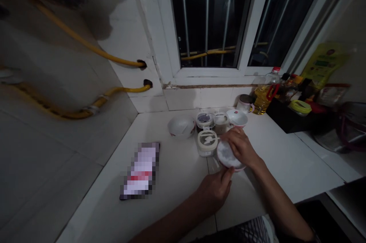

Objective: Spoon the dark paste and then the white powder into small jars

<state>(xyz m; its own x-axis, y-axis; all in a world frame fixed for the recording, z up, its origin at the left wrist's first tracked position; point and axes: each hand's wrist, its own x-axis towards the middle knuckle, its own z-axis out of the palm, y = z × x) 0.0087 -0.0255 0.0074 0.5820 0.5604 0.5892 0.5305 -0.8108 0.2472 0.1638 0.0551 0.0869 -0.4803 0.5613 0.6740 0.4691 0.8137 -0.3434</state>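
Note:
A small bowl (220, 163) with white contents (227, 153) stands on the counter before me. My left hand (217, 189) grips its near rim, thumb at the edge and fingers curled beneath. Over the bowl's right and far side is my right hand (241, 145), fingers bent together; what they hold, if anything, I cannot make out. Just left of the bowl sits a clear square jar with a cream lid (207, 140). Behind it are another lidded jar (204, 119) and a pale container (221, 118). A white bowl (236, 117) is beyond my right hand.
A glass-like bowl (181, 126) stands left of the jars. A blurred-out phone-shaped object (140, 170) lies on the counter's left. At the back right are a lidded mug (245, 103), an oil bottle (261, 98), a black box of condiments (283, 115) and a pot (328, 136).

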